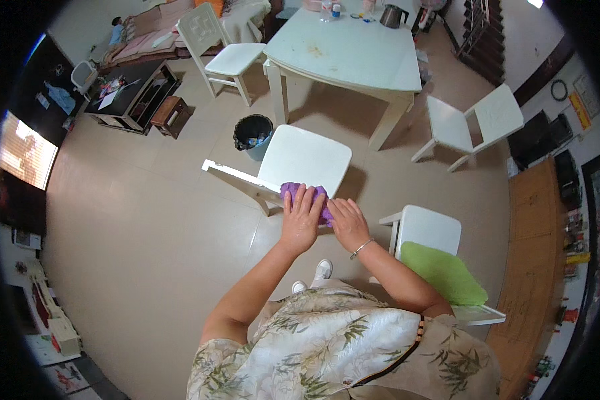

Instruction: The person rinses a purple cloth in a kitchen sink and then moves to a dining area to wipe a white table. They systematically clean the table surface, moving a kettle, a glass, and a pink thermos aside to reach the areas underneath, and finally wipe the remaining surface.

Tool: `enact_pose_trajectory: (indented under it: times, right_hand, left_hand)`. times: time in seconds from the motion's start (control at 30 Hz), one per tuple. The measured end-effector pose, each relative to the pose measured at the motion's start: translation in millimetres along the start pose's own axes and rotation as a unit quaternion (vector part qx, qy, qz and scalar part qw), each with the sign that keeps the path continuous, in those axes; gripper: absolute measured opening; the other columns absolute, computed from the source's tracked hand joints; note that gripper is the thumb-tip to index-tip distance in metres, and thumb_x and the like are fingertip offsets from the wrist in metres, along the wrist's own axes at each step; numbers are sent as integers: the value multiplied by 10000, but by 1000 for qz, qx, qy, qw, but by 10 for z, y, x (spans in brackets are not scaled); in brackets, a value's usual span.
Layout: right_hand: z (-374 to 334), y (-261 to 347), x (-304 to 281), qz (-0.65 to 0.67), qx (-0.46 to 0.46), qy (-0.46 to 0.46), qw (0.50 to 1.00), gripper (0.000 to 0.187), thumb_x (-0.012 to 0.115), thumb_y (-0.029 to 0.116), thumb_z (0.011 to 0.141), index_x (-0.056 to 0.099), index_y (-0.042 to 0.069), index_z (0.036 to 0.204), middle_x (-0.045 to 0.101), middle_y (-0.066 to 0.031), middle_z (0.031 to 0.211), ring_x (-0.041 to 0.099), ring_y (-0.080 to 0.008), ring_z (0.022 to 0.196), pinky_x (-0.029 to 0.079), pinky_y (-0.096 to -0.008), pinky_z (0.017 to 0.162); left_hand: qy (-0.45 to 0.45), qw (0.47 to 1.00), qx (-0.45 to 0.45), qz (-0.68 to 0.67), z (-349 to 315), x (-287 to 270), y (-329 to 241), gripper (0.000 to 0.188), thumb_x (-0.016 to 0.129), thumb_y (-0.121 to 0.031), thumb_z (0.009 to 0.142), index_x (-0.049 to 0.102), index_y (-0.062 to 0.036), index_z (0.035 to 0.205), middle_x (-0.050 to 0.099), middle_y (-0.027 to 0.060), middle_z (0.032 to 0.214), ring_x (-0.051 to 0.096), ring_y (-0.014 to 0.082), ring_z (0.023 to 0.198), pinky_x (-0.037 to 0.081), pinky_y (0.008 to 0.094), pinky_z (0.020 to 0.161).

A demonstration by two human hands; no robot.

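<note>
A crumpled purple cloth (319,193) lies over the top of the backrest of a white chair (307,155) in front of me. My left hand (303,221) is on top of the cloth, its fingers curled over it. Close beside it, my right hand (349,223) grips the cloth's right end, with a bracelet on that wrist. Much of the chair's backrest is hidden behind my hands and the cloth. To my right stands another white chair (431,227), with a green cloth (440,272) draped over its backrest.
A black-lined bin (253,136) stands left of the chair. Beyond is a pale table (347,53) bearing a dark jug (393,16) and bottles. More white chairs (236,60) stand around it. A low black table (128,93) and wooden stool (171,116) are far left; a wooden cabinet (532,267) lines the right.
</note>
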State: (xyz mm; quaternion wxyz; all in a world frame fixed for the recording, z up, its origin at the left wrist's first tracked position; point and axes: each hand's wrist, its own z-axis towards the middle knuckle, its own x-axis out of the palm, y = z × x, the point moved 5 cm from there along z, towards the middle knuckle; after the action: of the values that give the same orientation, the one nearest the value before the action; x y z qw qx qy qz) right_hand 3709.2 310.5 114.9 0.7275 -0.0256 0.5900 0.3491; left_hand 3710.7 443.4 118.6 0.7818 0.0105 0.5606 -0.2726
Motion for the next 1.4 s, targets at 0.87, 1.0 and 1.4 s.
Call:
enact_pose_trajectory:
  times: [0.87,1.0,1.4]
  right_hand:
    - [1490,689,903,130,-74,160,976,510,555,96,839,465,147,1338,509,-177,1308,553,-320,1114,457,-380,941]
    - [1342,539,585,137,-127,203,961,422,523,55,841,566,139,1253,551,-177,1268,574,-314,1100,471,-367,933]
    - [943,-332,291,405,-175,310,842,435,532,19,839,589,179,1239,535,-212,1278,551,-326,1158,441,-345,988]
  left_hand:
    - [-134,920,-365,-43,-1496,-407,2322,587,646,-74,788,435,-85,1336,426,233,1337,398,397,1250,344,450,1043]
    - [-155,885,-426,-108,-1818,-296,2308,549,637,-100,808,446,-45,1320,476,202,1303,436,370,1220,370,429,1022]
    - [-244,789,-410,-388,-423,-219,788,370,649,-101,849,536,-16,1192,591,77,1097,580,147,925,484,266,735]
